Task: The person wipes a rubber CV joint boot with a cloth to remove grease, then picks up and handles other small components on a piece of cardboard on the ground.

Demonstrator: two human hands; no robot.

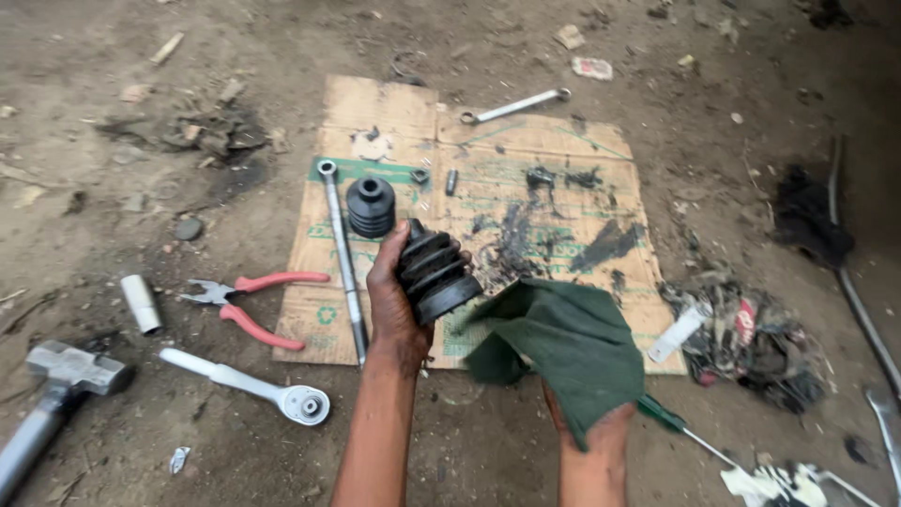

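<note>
Soft, even daylight, faint shadows, sharp centre, slightly stretched edges.

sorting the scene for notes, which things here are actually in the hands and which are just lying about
In hand: ribbed black rubber boot in left hand; green rag over right hand.

Lying about: second boot, pliers, ratchet, hammer, spanner, screwdriver.
</note>
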